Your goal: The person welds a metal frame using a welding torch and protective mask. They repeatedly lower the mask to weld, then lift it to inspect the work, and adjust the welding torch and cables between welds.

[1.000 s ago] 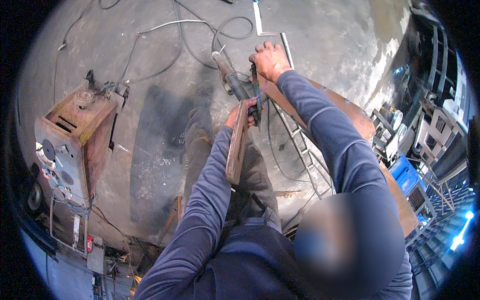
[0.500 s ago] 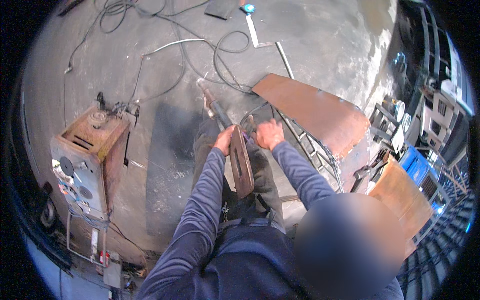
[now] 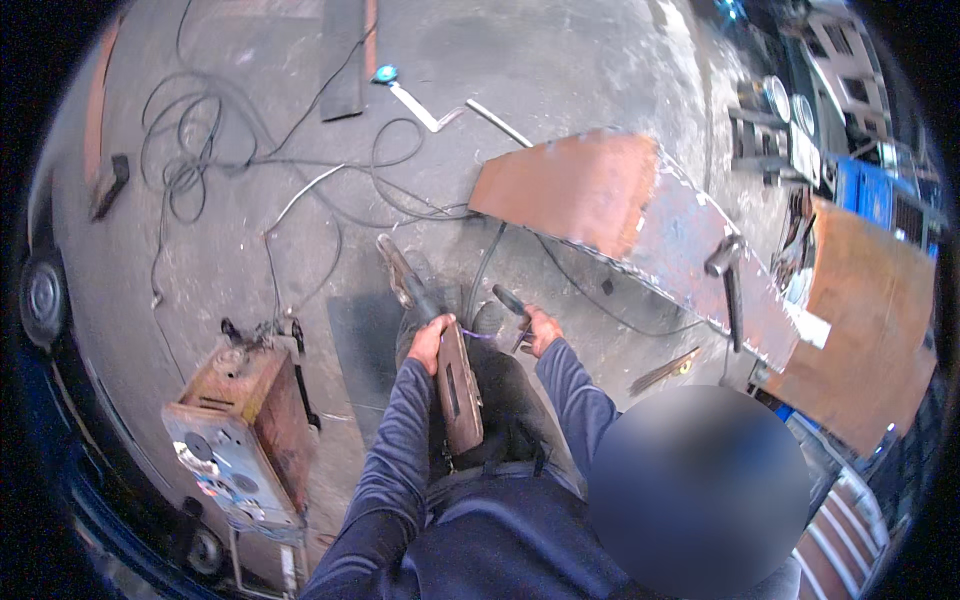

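My left hand (image 3: 430, 343) is closed round the upper end of a brown slotted panel (image 3: 458, 390), which looks like a hand-held welding shield seen nearly edge-on. From the same hand a long tool (image 3: 402, 275) with a rusty end and a black sleeve points forward; it resembles an electrode holder, though its grip is hidden. My right hand (image 3: 541, 332), a little to the right, is closed on a black-handled tool (image 3: 508, 297) whose kind I cannot make out. A thin purple strand (image 3: 478, 335) shows between the hands.
A rusty curved sheet-metal piece (image 3: 570, 190) stands front right, with a hammer (image 3: 730, 285) on its grey part. Thin rods (image 3: 665, 370) lie on the floor nearby. A rusty welding machine (image 3: 245, 420) stands left. Cables (image 3: 200, 150) sprawl ahead. A brown metal sheet (image 3: 860, 320) lies far right.
The view has swung, showing more floor at right. My right hand has drawn slightly back and down, and a black-handled tool now shows in it. My left hand keeps its hold on the panel.
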Tool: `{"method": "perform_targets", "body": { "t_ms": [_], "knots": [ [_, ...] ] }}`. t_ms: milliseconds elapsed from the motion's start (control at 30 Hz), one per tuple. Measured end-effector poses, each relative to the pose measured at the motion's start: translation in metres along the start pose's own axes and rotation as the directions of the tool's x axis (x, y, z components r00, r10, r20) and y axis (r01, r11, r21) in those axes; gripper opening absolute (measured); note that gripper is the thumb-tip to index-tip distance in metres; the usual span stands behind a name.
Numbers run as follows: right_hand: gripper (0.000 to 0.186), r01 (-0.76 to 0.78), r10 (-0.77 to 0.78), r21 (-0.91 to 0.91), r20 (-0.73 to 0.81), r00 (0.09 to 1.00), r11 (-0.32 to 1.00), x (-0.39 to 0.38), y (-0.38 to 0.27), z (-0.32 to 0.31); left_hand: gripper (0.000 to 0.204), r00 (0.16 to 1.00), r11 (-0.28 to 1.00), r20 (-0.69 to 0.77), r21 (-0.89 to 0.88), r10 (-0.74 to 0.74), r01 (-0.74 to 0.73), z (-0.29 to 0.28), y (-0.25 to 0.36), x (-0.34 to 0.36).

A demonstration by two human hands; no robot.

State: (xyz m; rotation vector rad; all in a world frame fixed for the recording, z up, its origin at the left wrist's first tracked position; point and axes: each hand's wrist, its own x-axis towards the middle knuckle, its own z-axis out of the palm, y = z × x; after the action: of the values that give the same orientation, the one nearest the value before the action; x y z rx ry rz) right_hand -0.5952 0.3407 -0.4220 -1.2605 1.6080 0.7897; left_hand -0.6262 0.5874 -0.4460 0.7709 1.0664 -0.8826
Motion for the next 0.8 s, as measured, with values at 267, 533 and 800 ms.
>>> {"method": "perform_targets", "body": {
  "t_ms": [267, 533, 800],
  "knots": [
    [0.025, -0.239, 0.104, 0.553, 0.264, 0.959, 0.799, 0.144, 0.048, -0.087, 0.027, 0.989, 0.958, -0.017, 0.247, -0.149, 0.148, 0.010, -0.028, -0.032],
    [0.020, -0.324, -0.038, 0.735, 0.429, 0.902, 0.596, 0.255, 0.068, -0.114, 0.027, 0.983, 0.762, -0.046, 0.638, 0.180, -0.110, 0.044, -0.064, -0.047],
    [0.012, -0.338, -0.103, 0.836, 0.418, 0.902, 0.433, 0.396, 0.153, -0.175, 0.029, 0.975, 0.805, 0.143, 0.550, 0.172, -0.223, 0.046, -0.103, -0.020]
  ]
}}
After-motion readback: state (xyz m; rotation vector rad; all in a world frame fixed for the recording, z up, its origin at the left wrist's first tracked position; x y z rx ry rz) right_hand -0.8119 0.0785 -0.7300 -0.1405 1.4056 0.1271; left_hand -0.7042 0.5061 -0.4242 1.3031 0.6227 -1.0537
